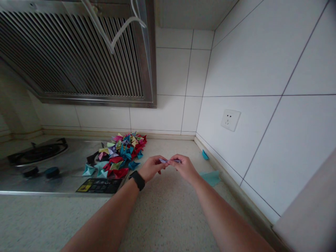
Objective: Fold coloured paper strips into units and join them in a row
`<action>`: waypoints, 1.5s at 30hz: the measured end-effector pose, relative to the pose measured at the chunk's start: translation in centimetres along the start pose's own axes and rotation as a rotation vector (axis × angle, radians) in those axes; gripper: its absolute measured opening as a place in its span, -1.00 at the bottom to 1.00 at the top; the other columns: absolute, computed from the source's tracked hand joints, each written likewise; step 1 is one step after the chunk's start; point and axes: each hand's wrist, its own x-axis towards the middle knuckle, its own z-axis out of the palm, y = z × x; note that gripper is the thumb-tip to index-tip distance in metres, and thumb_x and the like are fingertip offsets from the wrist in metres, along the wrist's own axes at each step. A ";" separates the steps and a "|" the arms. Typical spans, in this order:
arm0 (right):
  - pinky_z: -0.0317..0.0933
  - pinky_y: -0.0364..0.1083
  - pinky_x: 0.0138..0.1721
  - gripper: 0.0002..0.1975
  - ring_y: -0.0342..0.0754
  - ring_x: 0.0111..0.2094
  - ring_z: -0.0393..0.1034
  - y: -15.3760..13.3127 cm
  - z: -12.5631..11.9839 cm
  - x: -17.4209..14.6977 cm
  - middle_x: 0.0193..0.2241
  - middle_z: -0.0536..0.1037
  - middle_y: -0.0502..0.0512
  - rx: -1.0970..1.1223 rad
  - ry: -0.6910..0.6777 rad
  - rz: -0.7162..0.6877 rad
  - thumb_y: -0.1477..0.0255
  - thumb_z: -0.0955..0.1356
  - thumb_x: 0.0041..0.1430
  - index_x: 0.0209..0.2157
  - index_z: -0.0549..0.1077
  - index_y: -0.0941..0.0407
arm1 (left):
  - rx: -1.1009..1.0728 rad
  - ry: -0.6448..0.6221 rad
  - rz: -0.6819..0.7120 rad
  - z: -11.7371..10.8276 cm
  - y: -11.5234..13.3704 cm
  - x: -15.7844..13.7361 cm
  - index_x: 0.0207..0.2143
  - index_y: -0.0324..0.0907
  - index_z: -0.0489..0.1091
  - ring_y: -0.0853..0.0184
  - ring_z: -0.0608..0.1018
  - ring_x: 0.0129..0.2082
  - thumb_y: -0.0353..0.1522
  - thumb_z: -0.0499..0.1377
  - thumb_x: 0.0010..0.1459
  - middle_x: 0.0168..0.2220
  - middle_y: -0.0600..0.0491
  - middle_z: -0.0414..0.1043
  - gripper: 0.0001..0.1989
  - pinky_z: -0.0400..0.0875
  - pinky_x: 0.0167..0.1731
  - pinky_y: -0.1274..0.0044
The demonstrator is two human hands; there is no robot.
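Note:
Between my two hands, just above the speckled countertop (162, 210), is a small folded piece of pale purple paper (163, 161). My left hand (152, 168), with a dark watch (137, 180) on its wrist, pinches the paper's left part. On the other side my right hand (183, 165) grips it with thumb and fingers closed. The fingers cover much of the paper, so its full shape is hidden. To the left lies a heap of folded paper pieces (126, 150) in red, blue, purple, yellow and pale green, spread over the stove's right side and the counter.
A gas stove (73, 157) with a burner and knobs fills the left. Above it hangs a range hood (78, 59) with a white cable (115, 36). A flat teal paper sheet (210, 177) and a blue folded piece (205, 155) lie by the right wall, below a socket (231, 120).

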 end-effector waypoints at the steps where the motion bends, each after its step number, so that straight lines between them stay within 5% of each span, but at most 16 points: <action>1: 0.14 -0.19 -0.53 -0.70 -0.17 -0.53 0.23 0.0 0.0 0.0 -0.52 0.42 0.00 0.009 -0.006 0.007 0.17 0.37 0.07 -0.35 0.49 0.15 | -0.025 -0.002 -0.003 -0.1 0.0 0.1 -0.30 -0.29 0.43 0.45 0.39 -0.53 -0.15 0.26 0.01 -0.48 0.06 0.38 -0.64 0.29 -0.59 0.63; 20: 0.19 -0.17 -0.47 -0.74 -0.15 -0.51 0.29 0.2 -0.2 0.4 -0.54 0.44 -0.02 -0.007 -0.003 -0.011 0.23 0.38 0.07 -0.33 0.48 0.15 | 0.018 0.145 0.001 -0.3 0.0 0.3 -0.39 -0.30 0.50 0.49 0.29 -0.62 -0.14 0.28 -0.02 -0.61 0.11 0.31 -0.64 0.15 -0.61 0.63; 28: 0.24 -0.16 -0.44 -0.66 -0.15 -0.50 0.35 0.5 -0.2 0.4 -0.47 0.50 0.02 0.115 -0.045 0.041 0.19 0.41 0.03 -0.26 0.49 0.16 | 0.057 0.157 -0.007 -0.5 -0.1 0.2 -0.43 -0.29 0.47 0.48 0.29 -0.65 -0.05 0.13 0.10 -0.63 0.09 0.32 -0.55 0.13 -0.63 0.62; 34: 0.24 -0.18 -0.49 -0.65 -0.16 -0.55 0.35 0.5 0.0 0.0 -0.53 0.50 0.06 0.044 -0.163 0.100 0.15 0.32 0.13 -0.41 0.47 0.19 | 0.180 0.170 0.036 -0.5 -0.3 0.2 -0.36 -0.28 0.50 0.49 0.22 -0.67 -0.05 0.12 0.11 -0.67 0.16 0.23 -0.56 0.06 -0.64 0.62; 45: 0.21 -0.18 -0.56 -0.65 -0.17 -0.59 0.33 -0.4 0.1 0.1 -0.54 0.50 0.02 0.096 -0.135 0.057 0.13 0.33 0.12 -0.42 0.47 0.16 | 0.204 0.250 0.055 0.0 0.9 0.1 -0.40 -0.27 0.48 0.49 0.17 -0.68 -0.05 0.12 0.11 -0.71 0.20 0.10 -0.57 -0.01 -0.65 0.62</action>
